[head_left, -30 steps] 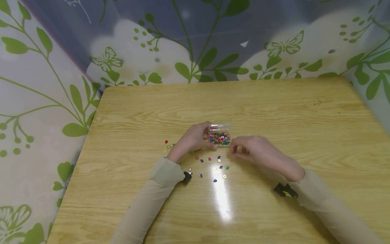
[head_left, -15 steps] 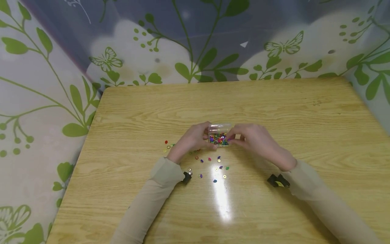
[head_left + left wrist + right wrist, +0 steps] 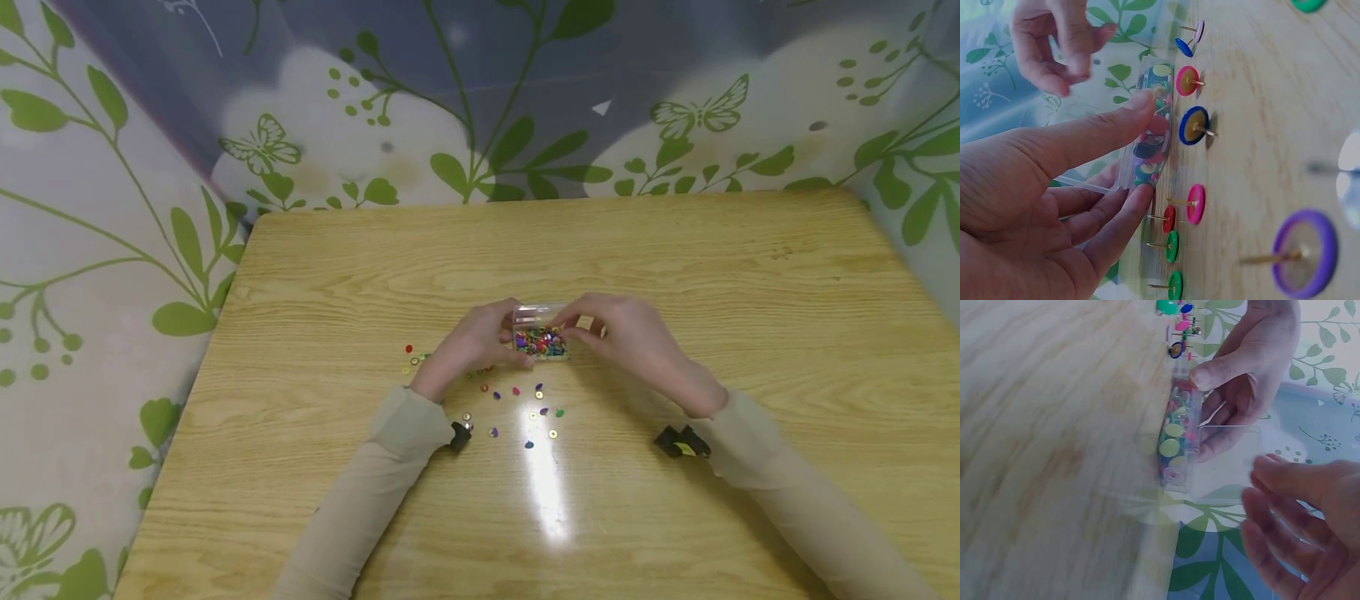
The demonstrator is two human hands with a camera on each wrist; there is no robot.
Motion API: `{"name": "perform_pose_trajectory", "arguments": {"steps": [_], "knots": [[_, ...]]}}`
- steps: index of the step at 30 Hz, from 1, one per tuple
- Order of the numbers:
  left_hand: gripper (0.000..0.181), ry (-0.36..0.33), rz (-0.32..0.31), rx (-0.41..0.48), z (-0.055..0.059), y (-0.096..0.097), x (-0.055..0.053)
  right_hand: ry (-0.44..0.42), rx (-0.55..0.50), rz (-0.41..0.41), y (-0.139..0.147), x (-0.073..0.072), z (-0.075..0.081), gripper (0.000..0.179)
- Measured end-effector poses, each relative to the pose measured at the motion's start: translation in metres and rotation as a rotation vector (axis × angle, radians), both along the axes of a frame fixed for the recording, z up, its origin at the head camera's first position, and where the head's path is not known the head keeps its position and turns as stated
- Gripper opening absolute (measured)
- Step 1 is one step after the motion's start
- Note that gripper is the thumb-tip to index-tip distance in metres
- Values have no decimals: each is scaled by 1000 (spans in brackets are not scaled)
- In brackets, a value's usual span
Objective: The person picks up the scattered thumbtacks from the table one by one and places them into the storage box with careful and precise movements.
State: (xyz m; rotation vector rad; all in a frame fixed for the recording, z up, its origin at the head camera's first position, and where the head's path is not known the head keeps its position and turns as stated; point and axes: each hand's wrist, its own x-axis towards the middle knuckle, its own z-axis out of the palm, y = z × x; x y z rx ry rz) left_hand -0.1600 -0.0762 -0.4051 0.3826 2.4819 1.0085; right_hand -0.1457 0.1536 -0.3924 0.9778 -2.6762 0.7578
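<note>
My left hand point(image 3: 480, 337) grips a small clear plastic box point(image 3: 540, 310) at its left end, thumb along the near side and fingers behind. Colourful thumbtacks point(image 3: 538, 342) fill the box, and its hinged lid point(image 3: 1229, 465) stands open at the back. Over the box's right end is my right hand point(image 3: 633, 342), its thumb and fingers bent and apart, with nothing seen between them in the right wrist view. In the left wrist view, loose tacks lie beside the box, among them a purple tack point(image 3: 1319, 253) and a blue-rimmed tack point(image 3: 1194, 126).
More loose tacks are scattered on the wooden table point(image 3: 675, 258) in front of the box, such as a green tack point(image 3: 560, 413). A red tack point(image 3: 409, 349) and others lie left of the left wrist. A leaf-patterned wall covering point(image 3: 525, 100) rises behind the table.
My right hand has moved left from beside the box to over it, then risen slightly with its fingertips parting. A purple tack at its fingertips half a second ago no longer shows there. The left hand stays put.
</note>
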Motion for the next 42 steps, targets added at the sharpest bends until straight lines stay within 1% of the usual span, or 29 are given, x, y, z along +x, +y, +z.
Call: {"name": "perform_pose_trajectory", "arguments": {"steps": [4, 7, 10, 12, 15, 17, 20, 23, 26, 29, 35, 39, 42], "knots": [[59, -4, 5, 5, 0, -1, 0, -9, -123, -63, 0, 2, 7, 12], [59, -7, 8, 12, 0, -1, 0, -41, -234, -112, -1, 3, 12, 12], [60, -3, 5, 17, 0, -2, -1, -104, -330, -130, -3, 3, 14, 24], [60, 3, 1, 20, -1, -2, -1, -173, -364, -126, -3, 0, 11, 40], [62, 10, -2, 23, -1, -2, -1, -316, -366, -104, -3, -6, 3, 64], [62, 9, -2, 25, -2, -2, -1, -419, -340, -90, -3, -10, -4, 75], [62, 6, -3, 23, -3, -2, -1, -547, -299, -63, -2, -13, -12, 83], [62, 5, -3, 23, -4, -1, -1, -628, -259, -46, -2, -15, -18, 84], [63, 1, 1, 28, -4, -1, -1, -679, -232, -46, -3, -15, -22, 82], [64, -6, 4, 35, -4, 0, -1, -703, -225, -46, -4, -16, -26, 77], [62, -11, -2, 38, -2, 0, 0, -750, -222, -72, -2, -17, -28, 75], [62, 9, -18, 22, 0, 0, 1, -774, -229, -65, -1, -19, -30, 72], [63, 32, -33, 7, 0, 0, 1, -785, -244, -45, 0, -20, -31, 70]]}}
